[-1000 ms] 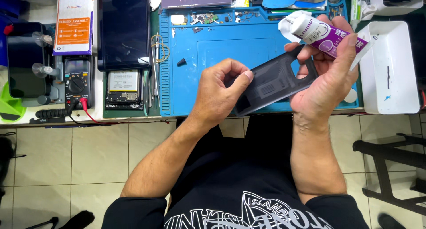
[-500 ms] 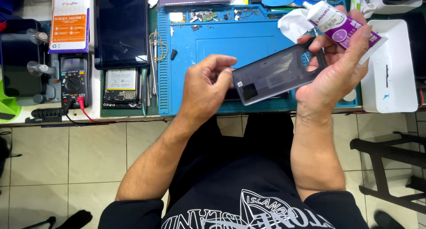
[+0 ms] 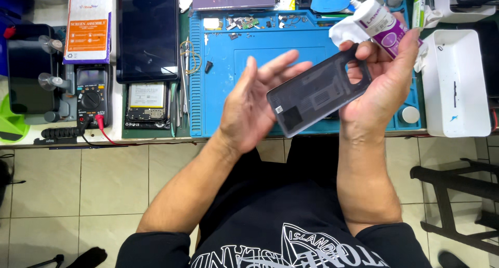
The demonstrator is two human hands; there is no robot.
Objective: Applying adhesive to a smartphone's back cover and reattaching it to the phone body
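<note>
Hands meeting above front edge of bench [image 3: 156, 135]. Right hand [image 3: 382, 86] clamping dark phone back cover [image 3: 318, 94] between thumb and fingers, also pinching small white bottle with purple label [image 3: 382, 24] and white cloth [image 3: 345, 31]. Left hand [image 3: 254, 104] lying open, fingers spread, palm touching cover's lower end, gripping nothing. Cover hanging tilted over blue work mat [image 3: 260, 60]. Risk, judged: right hand juggling three items, so bottle or cover may be slipping toward floor tiles [image 3: 104, 179].

Far left of your bench lies an orange-white box [image 3: 87, 25], a dark screen [image 3: 147, 31] just beside it.
</note>
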